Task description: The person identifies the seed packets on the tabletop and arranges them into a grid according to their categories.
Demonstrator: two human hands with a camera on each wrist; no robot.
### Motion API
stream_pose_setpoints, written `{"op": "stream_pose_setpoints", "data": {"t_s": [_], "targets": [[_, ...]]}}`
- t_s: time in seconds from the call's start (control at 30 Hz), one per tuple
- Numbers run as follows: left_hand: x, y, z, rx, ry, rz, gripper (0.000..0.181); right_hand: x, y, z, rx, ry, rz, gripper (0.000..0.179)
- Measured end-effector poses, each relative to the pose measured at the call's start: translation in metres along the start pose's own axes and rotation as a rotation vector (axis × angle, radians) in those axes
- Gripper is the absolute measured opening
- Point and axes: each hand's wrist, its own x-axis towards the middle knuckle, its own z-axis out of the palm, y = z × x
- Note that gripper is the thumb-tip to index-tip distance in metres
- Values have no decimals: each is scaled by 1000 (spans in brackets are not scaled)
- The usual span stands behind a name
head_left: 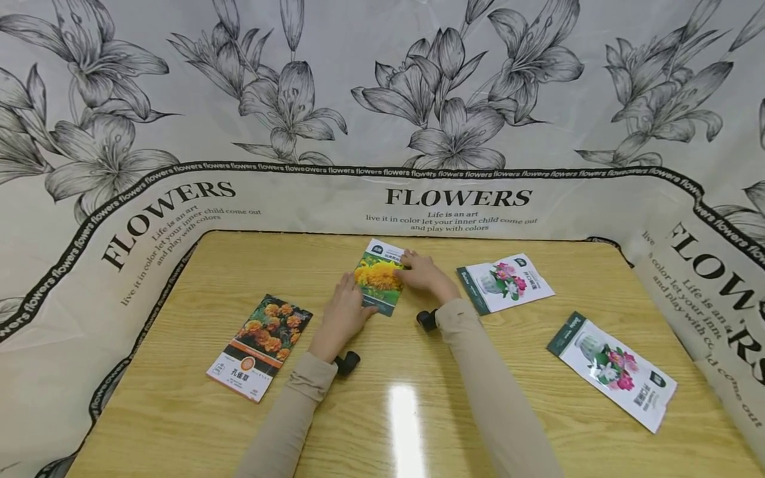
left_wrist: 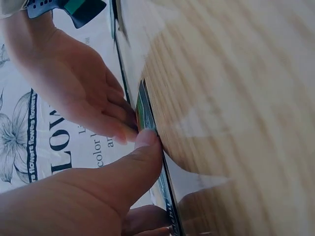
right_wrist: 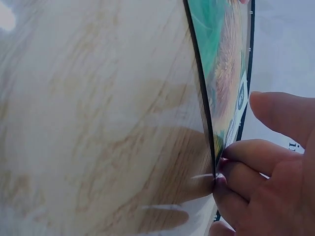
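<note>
"Touching that yellow flower packet point(head_left: 378, 275) from two sides, are you?"

"Yes. It lies on the surface point(head_left: 478, 398), right between my hands. My left hand point(head_left: 342, 315) has its fingers nearly straight along the left edge, with the thumb spread out to the near edge. My right hand point(head_left: 427, 273) touches the other side, nearer the far end. Those fingers bend a little, and the thumb sticks out away from them."

"Is that a tight grip?"

"No, neither hand wraps round it. I just touch the edges. I think having a hand on each side helps stop it from sliding or turning."

"And the others?"

"The orange flower packet point(head_left: 259, 348) lies on a slant to my left. To my right, one pink flower packet point(head_left: 507, 284) is farther off, and the other pink packet point(head_left: 612, 372) is nearer me. They lie apart, pictures up, maybe so I can see each one and not bump it."
</note>
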Motion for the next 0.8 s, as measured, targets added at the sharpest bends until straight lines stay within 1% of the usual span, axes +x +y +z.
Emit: {"op": "stream_pose_setpoints", "data": {"t_s": [0.1, 0.3, 0.47, 0.57, 0.63, 0.8], "targets": [[1, -2, 0, -74, 12, 4, 73, 2, -1, 0, -1, 2, -4, 58], [3, -7, 2, -163, 40, 51, 69, 4, -2, 0, 0, -3, 6, 58], [5, -10, 3, -250, 39, 34, 75, 7, -3, 0, -3, -12, 6, 59], [5, -11, 3, -263, 35, 28, 72, 8, -3, 0, -2, -12, 7, 59], [6, -11, 3, -257, 31, 28, 68, 10, -3, 0, -2, -12, 6, 59], [7, -11, 3, -247, 12, 27, 67, 12, -3, 0, 7, -22, 10, 61]]}}
